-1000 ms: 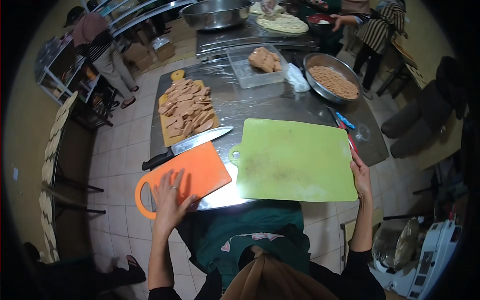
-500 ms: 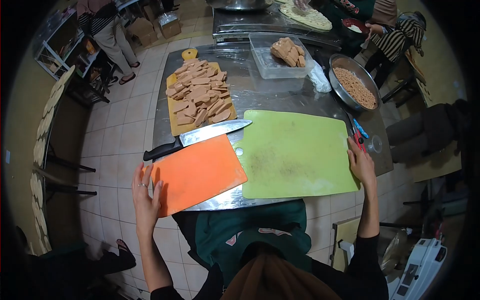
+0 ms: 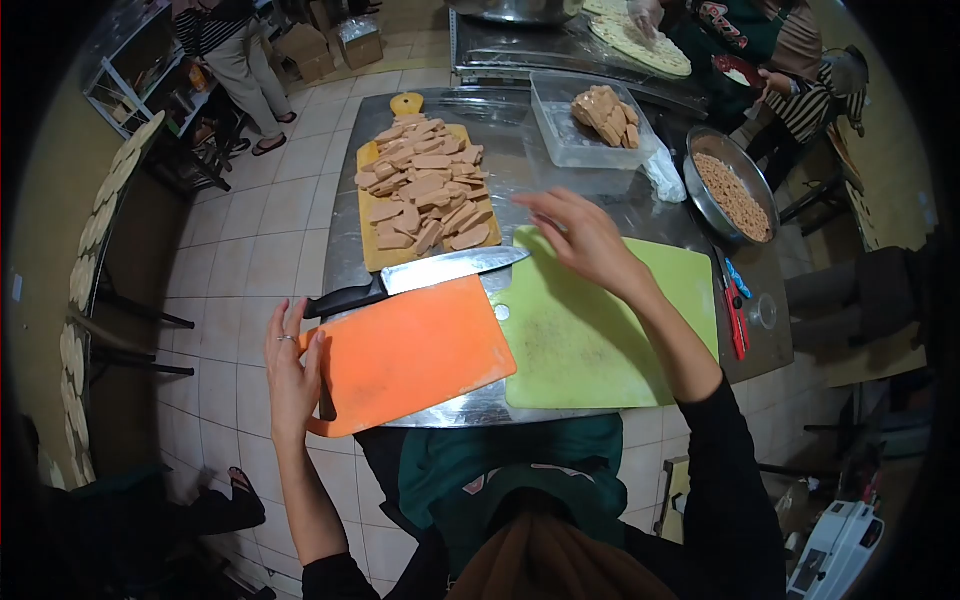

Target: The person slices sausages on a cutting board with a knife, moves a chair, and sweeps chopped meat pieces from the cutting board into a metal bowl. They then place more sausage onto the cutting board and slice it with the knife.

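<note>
My left hand (image 3: 290, 375) is at the left edge of an orange cutting board (image 3: 415, 350), thumb and fingers apart, the thumb touching the edge. My right hand (image 3: 590, 240) is over the upper left part of a green cutting board (image 3: 620, 330), fingers stretched out and holding nothing. A large knife (image 3: 450, 268) with a black handle lies along the orange board's far edge, its tip at the green board's corner. Beyond it, many sausage-like tan slices (image 3: 425, 190) are heaped on a yellow wooden board (image 3: 372, 248).
A clear plastic tub (image 3: 590, 155) holds more tan pieces. To its right stand a white plastic bag (image 3: 664, 175) and a steel bowl (image 3: 697, 190) of brown crumbles. A red cutter (image 3: 737, 325) lies beside the green board. A co-worker (image 3: 745, 40) works at the far table.
My right hand has left the green board's right edge and moved left and away from me over the board. My left hand stays by the orange board. The view has shifted slightly.
</note>
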The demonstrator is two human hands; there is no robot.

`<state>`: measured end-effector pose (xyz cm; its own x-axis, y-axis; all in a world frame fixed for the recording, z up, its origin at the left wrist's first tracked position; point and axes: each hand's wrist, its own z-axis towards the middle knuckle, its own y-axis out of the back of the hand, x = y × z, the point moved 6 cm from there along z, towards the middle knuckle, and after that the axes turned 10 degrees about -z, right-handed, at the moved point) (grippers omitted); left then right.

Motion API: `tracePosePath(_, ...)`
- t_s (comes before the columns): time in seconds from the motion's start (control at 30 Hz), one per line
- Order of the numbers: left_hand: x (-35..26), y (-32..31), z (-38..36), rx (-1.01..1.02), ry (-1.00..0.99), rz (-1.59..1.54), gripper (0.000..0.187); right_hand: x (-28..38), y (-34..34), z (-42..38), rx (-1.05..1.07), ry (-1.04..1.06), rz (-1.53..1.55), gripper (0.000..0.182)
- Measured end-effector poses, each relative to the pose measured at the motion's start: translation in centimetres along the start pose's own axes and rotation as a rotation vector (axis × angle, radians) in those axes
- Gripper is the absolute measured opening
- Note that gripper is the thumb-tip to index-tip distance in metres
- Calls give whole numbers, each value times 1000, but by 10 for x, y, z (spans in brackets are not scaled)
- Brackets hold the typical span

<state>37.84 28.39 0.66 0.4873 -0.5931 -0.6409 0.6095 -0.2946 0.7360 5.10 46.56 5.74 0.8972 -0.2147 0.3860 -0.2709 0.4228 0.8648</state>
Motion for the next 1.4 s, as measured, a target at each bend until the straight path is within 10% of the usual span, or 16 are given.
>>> tracePosePath(0.5,10,-8,7,108,3,-152,38,24,-87,128,293,69,-209,72)
tracePosePath(0.9,10,-5,5,123,45,-160,38,19,-88,151,279,79,88,37)
tracePosePath(1.07,5,-5,4,107,30,-124,39,-5,-89,143,432,-219,593,18)
tracePosePath(1.4,-40,-16,0,136,21,-63,37,-27,-28,65,439,-254,880,25)
